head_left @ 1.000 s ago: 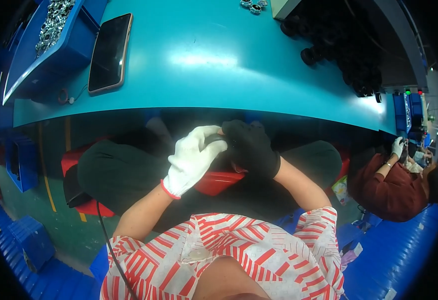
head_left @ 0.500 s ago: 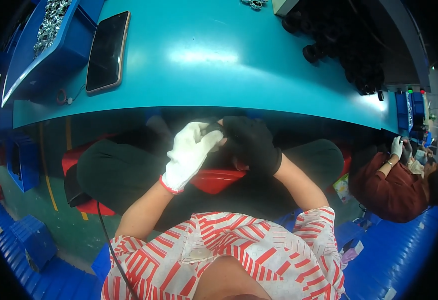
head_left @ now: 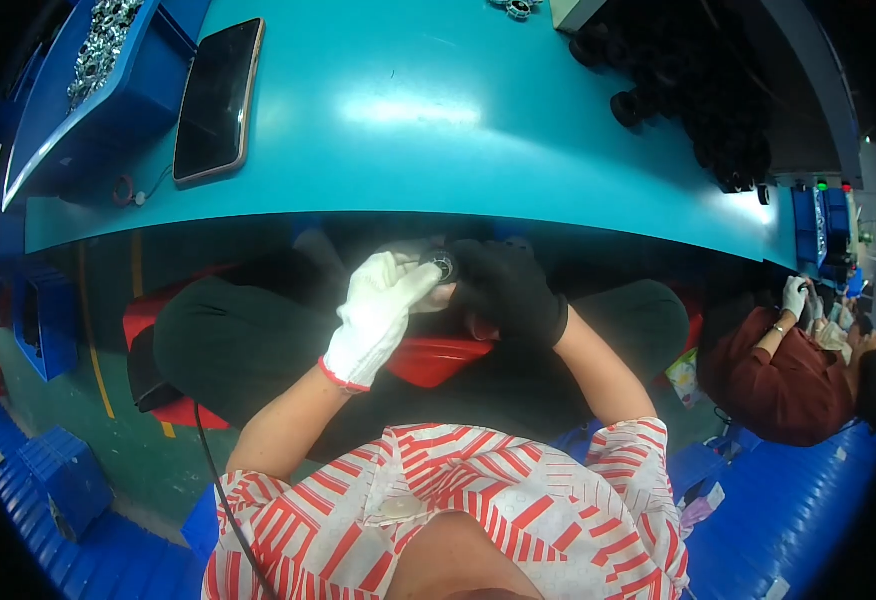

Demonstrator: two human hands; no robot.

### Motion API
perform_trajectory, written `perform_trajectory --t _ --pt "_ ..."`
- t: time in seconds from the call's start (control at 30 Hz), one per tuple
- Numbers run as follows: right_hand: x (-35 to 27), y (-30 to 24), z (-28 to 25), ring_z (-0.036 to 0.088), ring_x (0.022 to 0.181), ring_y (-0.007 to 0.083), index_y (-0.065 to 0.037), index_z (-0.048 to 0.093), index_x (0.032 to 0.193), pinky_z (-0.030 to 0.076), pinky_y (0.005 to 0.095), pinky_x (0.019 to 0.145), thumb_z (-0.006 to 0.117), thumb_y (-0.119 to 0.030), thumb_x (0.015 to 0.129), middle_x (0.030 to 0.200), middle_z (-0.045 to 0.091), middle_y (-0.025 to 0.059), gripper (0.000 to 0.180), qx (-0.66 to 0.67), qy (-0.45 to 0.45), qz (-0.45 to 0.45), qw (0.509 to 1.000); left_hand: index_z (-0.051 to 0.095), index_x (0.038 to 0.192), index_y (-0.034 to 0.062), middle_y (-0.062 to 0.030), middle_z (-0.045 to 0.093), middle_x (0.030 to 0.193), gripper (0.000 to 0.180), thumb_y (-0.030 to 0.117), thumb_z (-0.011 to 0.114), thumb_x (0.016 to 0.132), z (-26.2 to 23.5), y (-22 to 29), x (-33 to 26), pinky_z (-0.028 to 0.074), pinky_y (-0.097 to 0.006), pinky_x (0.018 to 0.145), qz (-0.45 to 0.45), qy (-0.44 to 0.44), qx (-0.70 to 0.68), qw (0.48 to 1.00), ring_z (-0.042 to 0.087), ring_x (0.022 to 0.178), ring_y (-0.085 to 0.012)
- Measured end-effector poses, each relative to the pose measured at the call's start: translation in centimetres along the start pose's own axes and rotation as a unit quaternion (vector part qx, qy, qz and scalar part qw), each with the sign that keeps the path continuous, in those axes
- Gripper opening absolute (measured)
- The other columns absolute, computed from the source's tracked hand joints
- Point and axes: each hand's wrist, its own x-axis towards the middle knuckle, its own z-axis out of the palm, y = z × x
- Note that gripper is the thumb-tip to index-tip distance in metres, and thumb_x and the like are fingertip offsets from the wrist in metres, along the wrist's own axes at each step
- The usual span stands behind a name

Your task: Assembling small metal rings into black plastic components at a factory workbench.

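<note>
My left hand, in a white knit glove with a red cuff, is closed around a small black round part, thumb on its near side. A ring-shaped face with a metallic glint shows on the part. Against its right side, my right hand in a black glove is closed too; its dark fingers are hard to make out. Both hands are held together over my lap, just below the near edge of the turquoise table.
A blue bin of shiny metal pieces and a phone are at the table's left. Black round parts are heaped at the right; a few metal pieces lie at the far edge. A co-worker sits at far right.
The black part has turned in my fingers, so its ring-shaped face now shows between the gloves. Both hands stay in nearly the same place.
</note>
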Motion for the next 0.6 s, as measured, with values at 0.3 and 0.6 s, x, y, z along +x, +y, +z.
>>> perform_trajectory --t 0.3,0.6 --pt "-0.3 -1.0 0.9 0.064 0.067 0.0266 -0.008 0.061 0.103 0.05 0.0345 0.057 0.066 -0.033 0.081 0.078 0.064 0.0115 0.034 -0.179 0.046 -0.084 0.979 0.063 0.09 -0.0024 -0.007 0.067 0.07 0.017 0.012 0.065 0.081 0.7 1.3 0.5 0.048 -0.024 0.065 0.027 -0.006 0.38 0.925 0.064 0.069 -0.0123" --pt "-0.4 -0.4 0.5 0.064 0.069 0.0278 -0.008 0.062 0.101 0.05 0.0355 0.06 0.07 -0.031 0.078 0.08 0.065 0.0113 0.033 -0.087 0.045 -0.052 0.994 0.055 0.111 -0.0105 -0.0139 0.064 0.087 0.03 0.001 0.061 0.084 -0.2 0.6 0.9 0.054 -0.024 0.07 -0.004 -0.044 0.218 0.975 0.064 0.072 -0.0149"
